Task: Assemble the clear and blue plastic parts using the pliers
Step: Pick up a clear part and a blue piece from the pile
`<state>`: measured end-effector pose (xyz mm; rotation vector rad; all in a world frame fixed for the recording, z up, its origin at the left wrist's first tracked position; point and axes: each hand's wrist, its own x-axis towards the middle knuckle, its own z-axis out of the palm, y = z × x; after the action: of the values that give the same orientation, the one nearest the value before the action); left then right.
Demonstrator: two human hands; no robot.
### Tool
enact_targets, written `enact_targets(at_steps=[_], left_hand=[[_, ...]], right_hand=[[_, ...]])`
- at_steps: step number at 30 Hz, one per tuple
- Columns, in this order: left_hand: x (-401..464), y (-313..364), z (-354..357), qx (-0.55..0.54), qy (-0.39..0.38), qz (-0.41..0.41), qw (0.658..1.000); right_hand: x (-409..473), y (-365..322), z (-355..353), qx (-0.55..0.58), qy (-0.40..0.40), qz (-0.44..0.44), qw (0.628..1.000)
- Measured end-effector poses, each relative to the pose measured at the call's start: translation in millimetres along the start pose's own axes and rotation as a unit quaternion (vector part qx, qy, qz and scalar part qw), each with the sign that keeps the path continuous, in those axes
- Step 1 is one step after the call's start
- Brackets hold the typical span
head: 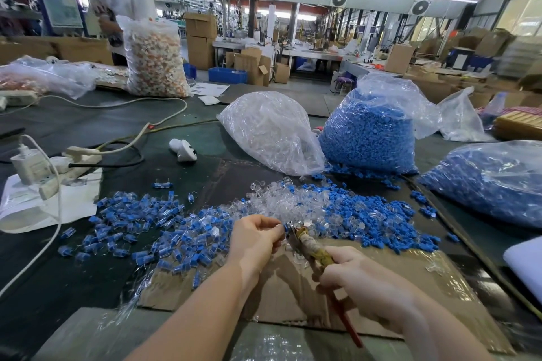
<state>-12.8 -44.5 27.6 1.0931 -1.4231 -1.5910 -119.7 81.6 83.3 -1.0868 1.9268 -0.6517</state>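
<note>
Low in the frame, the right hand (356,281) grips the tape-wrapped pliers (311,249) by the handles, nose pointing up-left. At the nose, the left hand (258,236) pinches a small part (284,226) in curled fingertips, touching the pliers' tip. Both hover over cardboard (396,287) on the tabletop (181,126). Just beyond lies a loose heap: assembled pieces (146,226) at left, clear parts (281,199) in the middle, blue parts (381,214) at right. Farther back stand a bag of clear parts (272,132) and a bag of blue parts (369,132).
</note>
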Motion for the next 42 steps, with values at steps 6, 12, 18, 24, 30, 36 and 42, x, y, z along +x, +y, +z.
enact_targets(at_steps=[6,12,18,24,30,36,42], left_hand=[[-2.4,0.8,2.5,-0.008,0.003,-0.005,1.0],[-5.6,-1.6,6.1,-0.022,-0.001,-0.01,1.0],[-6.4,-4.9,9.1,-0.029,0.007,-0.011,0.999],[-5.0,-2.2,1.4,0.054,0.017,0.036,0.998],[8.3,-4.0,-31.4,0.26,0.123,0.134,0.948],[24.0,-15.9,-65.3,0.434,0.174,0.192,0.863],[23.4,-17.8,-62.3,0.48,0.167,0.242,0.826]], right_hand=[[-4.4,-4.6,-0.1,0.002,-0.008,-0.011,1.0],[-0.9,1.1,7.6,-0.099,0.039,-0.061,0.992],[1.4,6.1,12.6,-0.122,0.06,-0.069,0.988],[0.7,12.9,8.0,0.008,0.057,-0.079,0.995],[13.9,40.2,-0.5,-0.12,0.166,-0.055,0.977],[27.4,67.7,-6.5,-0.306,0.26,-0.025,0.916],[37.7,84.7,-7.7,-0.348,0.286,-0.011,0.893]])
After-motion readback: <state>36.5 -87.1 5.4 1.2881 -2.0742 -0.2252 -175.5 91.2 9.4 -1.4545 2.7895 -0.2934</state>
